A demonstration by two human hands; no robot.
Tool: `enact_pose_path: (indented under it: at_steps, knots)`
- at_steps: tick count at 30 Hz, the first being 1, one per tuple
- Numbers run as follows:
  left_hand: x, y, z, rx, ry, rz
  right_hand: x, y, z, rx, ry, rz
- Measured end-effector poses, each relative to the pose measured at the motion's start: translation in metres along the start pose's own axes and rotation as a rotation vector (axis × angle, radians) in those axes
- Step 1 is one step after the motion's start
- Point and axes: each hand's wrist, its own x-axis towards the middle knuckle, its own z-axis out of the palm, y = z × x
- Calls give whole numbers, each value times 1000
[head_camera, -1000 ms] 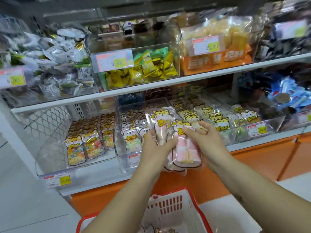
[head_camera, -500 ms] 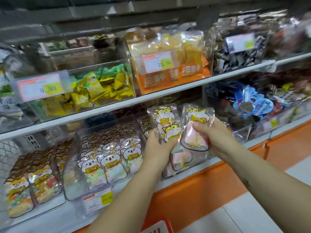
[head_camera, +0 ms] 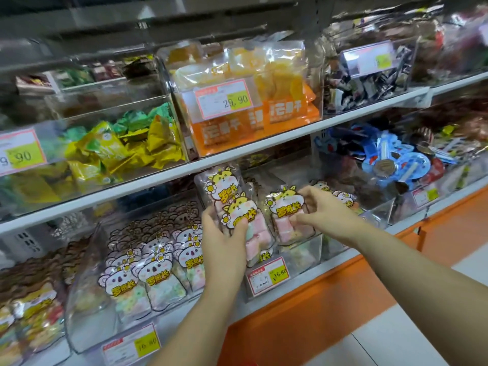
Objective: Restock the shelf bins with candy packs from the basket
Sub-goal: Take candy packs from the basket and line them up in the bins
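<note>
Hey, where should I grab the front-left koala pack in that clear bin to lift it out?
On the koala pack, pinch the flat head-shaped top edge, coming from above. It stands upright, pressed against neighbouring packs, and the clear bin wall likely blocks a frontal grip lower down.

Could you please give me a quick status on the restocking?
Left hand holds stacked hamster marshmallow packs. Right hand grips another pack over the clear bin. Nothing seen blocking it.

2 white shelves, an upper shelf (head_camera: 264, 144) and a lower shelf (head_camera: 317, 269), each carry a row of clear bins (head_camera: 87, 313) side by side, price tags (head_camera: 224, 98) on their fronts.
</note>
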Motion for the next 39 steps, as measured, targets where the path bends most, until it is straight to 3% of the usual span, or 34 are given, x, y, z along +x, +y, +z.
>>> enact_pose_path:
  at_steps: [4,8,10,12,16,20,28,34,39]
  knots:
    - [-2,-1,-2,22,2,43,-2,5,7,-430,34,-54]
    - [-3,-1,-3,38,-12,48,-1,0,20,-1043,184,-428]
    - [-3,-2,-3,37,-11,43,0,-1,27,-1140,151,-585]
    - [-4,-2,-4,28,-4,30,1,-1,33,-1206,170,-629]
    - [-7,-3,-8,49,10,8,2,-6,26,-1340,238,-482]
    - [-7,-3,-13,54,16,-6,-2,-9,17,-1363,142,-306]
    - [-9,-1,-14,89,-8,19,9,-21,28,-1383,-77,-130]
    - [-6,-3,-12,85,-27,35,24,-32,35,-1470,-150,45]
    - [-2,-6,-13,79,-21,40,22,-24,38,-1544,-171,65]
